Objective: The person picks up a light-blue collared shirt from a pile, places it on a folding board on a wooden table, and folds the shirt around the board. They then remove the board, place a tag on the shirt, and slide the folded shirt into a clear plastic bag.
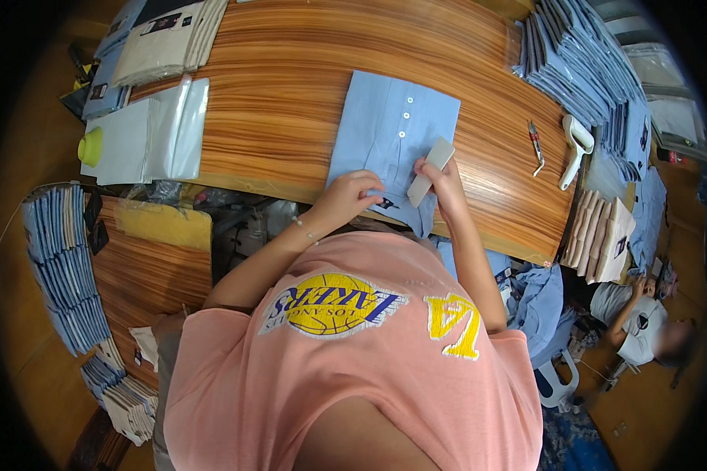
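Note:
A folded light blue shirt [369, 125] with a row of white buttons lies on the wooden table, its near end hanging slightly over the front edge. My left hand [352, 198] has its fingers curled and pinched at that near end, beside a small dark label [386, 202]. In my right hand [446, 184] is a flat, pale grey rectangular card [430, 171], gripped by its right side and tilted above the shirt's lower right part. What the card covers of the shirt is hidden.
On the table's left lie clear plastic bags [169, 129] and a yellow-green round object [90, 147]. To the right are small red-handled snips [535, 147], a white lint roller [576, 149] and a stack of blue shirts [581, 71]. Another person [636, 322] is at the far right.

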The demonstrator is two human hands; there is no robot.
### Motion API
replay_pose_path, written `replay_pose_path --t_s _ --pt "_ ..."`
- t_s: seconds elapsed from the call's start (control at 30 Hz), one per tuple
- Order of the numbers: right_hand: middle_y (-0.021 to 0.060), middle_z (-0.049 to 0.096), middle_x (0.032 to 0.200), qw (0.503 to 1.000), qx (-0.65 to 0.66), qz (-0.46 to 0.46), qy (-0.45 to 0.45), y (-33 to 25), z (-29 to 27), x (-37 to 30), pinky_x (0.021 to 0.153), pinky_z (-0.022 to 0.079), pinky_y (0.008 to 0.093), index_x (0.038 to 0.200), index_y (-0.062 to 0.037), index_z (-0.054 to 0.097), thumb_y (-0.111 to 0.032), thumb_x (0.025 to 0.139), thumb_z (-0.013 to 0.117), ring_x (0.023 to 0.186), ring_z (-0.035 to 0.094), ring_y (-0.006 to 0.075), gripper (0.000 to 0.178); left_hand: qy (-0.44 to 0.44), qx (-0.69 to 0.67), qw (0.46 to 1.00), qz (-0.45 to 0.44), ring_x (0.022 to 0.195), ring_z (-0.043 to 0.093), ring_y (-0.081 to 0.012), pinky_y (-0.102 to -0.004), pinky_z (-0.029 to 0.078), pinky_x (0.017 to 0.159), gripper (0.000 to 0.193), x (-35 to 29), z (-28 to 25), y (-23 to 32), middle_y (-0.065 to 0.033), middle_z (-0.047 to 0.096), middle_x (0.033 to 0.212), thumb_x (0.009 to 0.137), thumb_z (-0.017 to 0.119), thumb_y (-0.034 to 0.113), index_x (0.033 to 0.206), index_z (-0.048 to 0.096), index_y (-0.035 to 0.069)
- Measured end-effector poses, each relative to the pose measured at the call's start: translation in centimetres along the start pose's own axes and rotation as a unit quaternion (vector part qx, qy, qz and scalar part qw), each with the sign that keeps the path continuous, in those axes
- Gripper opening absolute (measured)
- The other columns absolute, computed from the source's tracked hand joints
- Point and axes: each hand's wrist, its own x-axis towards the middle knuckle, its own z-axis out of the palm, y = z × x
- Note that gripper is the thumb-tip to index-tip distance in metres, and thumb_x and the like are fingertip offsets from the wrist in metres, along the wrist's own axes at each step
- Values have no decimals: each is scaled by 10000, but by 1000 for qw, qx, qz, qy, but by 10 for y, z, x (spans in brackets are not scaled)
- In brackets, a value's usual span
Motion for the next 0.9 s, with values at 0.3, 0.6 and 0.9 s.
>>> replay_pose_path --t_s 0.3,0.6,0.9 --pt "51 515 801 974 197 16 -107 1 -2 -19 638 533 327 966 -88 383 -97 860 613 660 560 139 253 -41 -93 993 -59 565 530 -118 -264 433 536 200 0 3 13 -74 634 716 788 676 93 974 649 24" --pt "13 543 739 983 157 -45 -80 4 -1 -16 592 499 257 946 -81 436 -13 848 585 582 518 95 190 15 21 999 -32 590 527 -172 -273 423 554 148 -5 9 11 -87 606 769 769 679 114 872 640 14" --pt "-7 612 746 988 88 -122 -26 -1 -2 -10 513 360 191 1018 -68 485 -3 812 622 559 479 53 256 67 55 995 -47 643 552 -189 -293 450 614 238 0 9 34 -57 665 875 746 684 127 979 661 84"
